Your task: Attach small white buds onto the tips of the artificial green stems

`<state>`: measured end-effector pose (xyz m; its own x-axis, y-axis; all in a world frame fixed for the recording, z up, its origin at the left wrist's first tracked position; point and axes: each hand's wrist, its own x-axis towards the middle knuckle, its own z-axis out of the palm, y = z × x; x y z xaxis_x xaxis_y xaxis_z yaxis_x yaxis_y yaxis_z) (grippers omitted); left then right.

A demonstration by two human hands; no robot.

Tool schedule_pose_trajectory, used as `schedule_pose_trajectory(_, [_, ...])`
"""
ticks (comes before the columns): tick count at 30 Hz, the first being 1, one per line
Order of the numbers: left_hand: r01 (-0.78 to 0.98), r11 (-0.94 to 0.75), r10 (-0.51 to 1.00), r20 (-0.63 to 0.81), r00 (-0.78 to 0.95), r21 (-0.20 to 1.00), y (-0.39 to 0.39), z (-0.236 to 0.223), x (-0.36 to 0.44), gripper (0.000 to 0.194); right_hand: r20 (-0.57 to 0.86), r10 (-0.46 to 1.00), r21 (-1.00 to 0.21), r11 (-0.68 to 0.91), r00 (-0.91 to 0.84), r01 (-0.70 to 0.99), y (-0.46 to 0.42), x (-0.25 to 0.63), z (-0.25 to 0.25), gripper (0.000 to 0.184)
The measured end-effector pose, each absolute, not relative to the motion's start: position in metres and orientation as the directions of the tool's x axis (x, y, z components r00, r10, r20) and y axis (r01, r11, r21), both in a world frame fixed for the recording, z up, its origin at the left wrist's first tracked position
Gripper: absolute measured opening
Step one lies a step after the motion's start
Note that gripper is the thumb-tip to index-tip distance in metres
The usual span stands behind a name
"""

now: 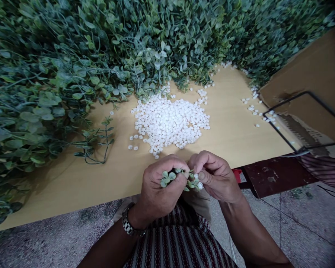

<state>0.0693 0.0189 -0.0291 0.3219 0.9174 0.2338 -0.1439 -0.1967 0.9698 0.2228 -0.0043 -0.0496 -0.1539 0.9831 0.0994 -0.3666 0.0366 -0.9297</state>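
Note:
My left hand (159,186) is curled around a small artificial leaf sprig (167,177), just in front of the table's near edge. My right hand (214,176) pinches the other end of the sprig together with a small white bead-like piece (200,185). The two hands touch at the fingertips. A heap of white plastic pieces (169,121) lies on the light wooden table (234,130) just beyond my hands. A loose green sprig (99,143) lies on the table to the left of the heap.
A big mass of artificial green foliage (72,59) covers the table's left side and back. A cardboard sheet (309,78) and a black wire frame (301,119) stand at the right. More white pieces (254,108) are scattered there. A dark red bench (273,175) and speckled floor lie below.

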Motion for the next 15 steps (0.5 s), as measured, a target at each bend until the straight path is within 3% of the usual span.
schedule_pose_trajectory(15, [-0.125, -0.238, 0.903, 0.267, 0.337, 0.963, 0.0187, -0.0301, 0.0689, 0.011, 0.167, 0.985, -0.947, 0.148, -0.040, -0.286, -0.0095, 0.2171, -0.0488, 0.002])
